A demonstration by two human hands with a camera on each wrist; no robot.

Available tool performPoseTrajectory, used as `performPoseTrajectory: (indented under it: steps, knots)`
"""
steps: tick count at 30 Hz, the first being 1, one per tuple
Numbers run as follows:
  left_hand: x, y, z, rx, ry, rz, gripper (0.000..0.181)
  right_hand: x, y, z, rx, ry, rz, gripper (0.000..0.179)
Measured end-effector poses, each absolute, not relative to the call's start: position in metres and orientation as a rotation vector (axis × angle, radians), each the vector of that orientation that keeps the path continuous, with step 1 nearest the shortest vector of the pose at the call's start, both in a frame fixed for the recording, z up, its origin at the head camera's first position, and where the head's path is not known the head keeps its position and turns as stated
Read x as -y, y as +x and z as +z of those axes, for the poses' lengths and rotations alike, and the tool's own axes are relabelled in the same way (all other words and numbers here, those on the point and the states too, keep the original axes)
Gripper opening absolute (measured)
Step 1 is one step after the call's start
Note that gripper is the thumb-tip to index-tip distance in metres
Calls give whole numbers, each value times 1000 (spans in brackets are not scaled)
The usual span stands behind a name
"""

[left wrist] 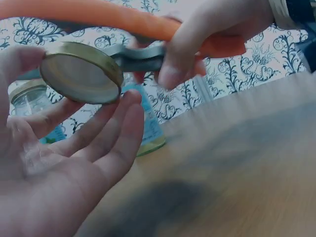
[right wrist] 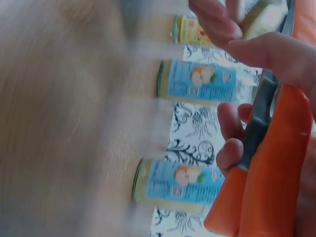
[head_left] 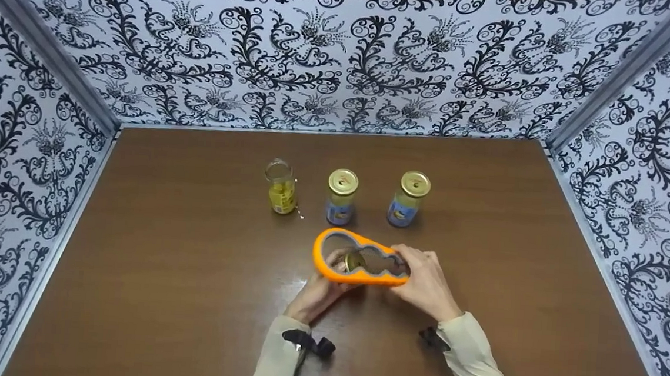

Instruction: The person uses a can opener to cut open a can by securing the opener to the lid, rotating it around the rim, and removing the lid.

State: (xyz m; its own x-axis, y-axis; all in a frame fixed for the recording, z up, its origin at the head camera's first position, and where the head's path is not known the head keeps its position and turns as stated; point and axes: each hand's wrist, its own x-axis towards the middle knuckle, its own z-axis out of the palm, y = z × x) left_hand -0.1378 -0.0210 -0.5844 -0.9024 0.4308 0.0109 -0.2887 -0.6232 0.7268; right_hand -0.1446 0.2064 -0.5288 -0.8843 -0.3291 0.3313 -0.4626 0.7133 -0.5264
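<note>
My right hand [head_left: 425, 283] grips the narrow end of an orange jar opener [head_left: 364, 279] with a grey wavy inner edge. My left hand [head_left: 317, 296] pinches a gold metal jar lid [left wrist: 81, 74] between thumb and fingers. The pale inside of the lid faces the left wrist camera. In the head view the lid shows through the opener's wide loop. Farther back on the table, a lidless glass jar [head_left: 282, 197] with a yellow label stands at the left.
Two jars with blue labels and gold lids stand behind the opener, a middle jar [head_left: 341, 197] and a right jar [head_left: 408, 199]. Small wet spots [head_left: 301, 214] lie by the lidless jar. Patterned panels [head_left: 344, 53] border the brown table [head_left: 187, 272] at the back and sides.
</note>
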Motion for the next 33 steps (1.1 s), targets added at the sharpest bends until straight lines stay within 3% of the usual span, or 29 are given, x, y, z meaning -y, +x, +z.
performPoseTrajectory:
  steps: [5,12,22,33]
  knots:
    - [32,-138,-583,-1282,253,2456,52,-218,-141,-529,2725,555,901,59]
    - [52,-139,-585,-1505,277,2383,42,-229,-139,-532,2760,462,861,55]
    - [73,-133,-584,-1690,223,2307,49,-242,-127,-531,2789,348,877,53]
    - [97,-149,-583,-1858,313,2130,50,-247,-121,-535,2817,275,948,52]
